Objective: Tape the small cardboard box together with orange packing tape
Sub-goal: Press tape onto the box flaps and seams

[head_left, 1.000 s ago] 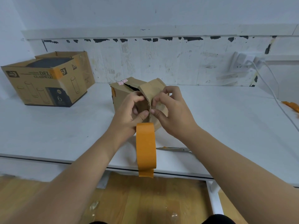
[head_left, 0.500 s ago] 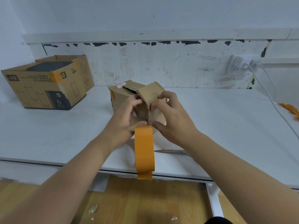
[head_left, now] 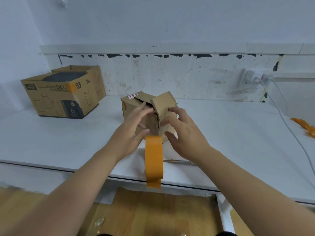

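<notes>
Currently: small box (head_left: 136,109), flaps pressed together by left hand (head_left: 131,132) and right hand (head_left: 182,133), fingers spread flat, readying seam; tape strip (head_left: 154,160) hanging.

large glassware carton (head_left: 63,92) far left on white table (head_left: 221,130), white cable (head_left: 288,126) right
</notes>
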The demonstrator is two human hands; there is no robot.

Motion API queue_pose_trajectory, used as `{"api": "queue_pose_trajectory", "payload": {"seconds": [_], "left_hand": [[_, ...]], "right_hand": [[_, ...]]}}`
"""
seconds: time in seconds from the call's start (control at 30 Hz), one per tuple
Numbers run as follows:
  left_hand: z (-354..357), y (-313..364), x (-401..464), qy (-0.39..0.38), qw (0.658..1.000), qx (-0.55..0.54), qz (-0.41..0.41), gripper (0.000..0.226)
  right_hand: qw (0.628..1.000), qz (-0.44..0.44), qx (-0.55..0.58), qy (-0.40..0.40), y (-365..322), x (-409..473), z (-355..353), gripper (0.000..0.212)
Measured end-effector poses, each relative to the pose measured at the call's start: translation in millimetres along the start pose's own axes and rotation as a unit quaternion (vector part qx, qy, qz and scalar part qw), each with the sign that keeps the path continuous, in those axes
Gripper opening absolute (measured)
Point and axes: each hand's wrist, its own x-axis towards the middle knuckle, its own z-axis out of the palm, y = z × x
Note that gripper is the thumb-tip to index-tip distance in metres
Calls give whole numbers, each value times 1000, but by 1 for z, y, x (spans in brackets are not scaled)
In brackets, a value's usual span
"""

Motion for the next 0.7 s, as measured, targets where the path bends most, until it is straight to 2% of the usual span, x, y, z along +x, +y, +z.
{"api": "queue_pose_trajectory", "payload": {"seconds": [0.1,0.17,0.27,0.37,0.43,0.53,0.63,0.7], "left_hand": [[-6,14,-12,69,997,8,-38,52],[-7,26,-27,136,987,-27,-87,43],[0,47,-69,214,957,-118,-158,37],[20,63,-117,267,917,-200,-219,34],[40,69,-141,273,879,-251,-299,31],[65,75,-152,223,818,-310,-430,21],[77,81,-147,174,801,-334,-466,32],[77,84,-142,166,799,-334,-473,27]], "right_hand": [[999,29,43,5,-4,-5,-8,29],[996,56,71,12,-8,-11,-15,32],[983,101,151,24,-19,-28,-23,29],[952,167,257,9,-35,-57,-24,16],[930,184,318,-19,-47,-76,-22,16],[914,178,359,-66,-60,-91,-15,29],[911,177,363,-83,-65,-93,-8,37],[911,178,361,-90,-66,-92,-6,38]]}}
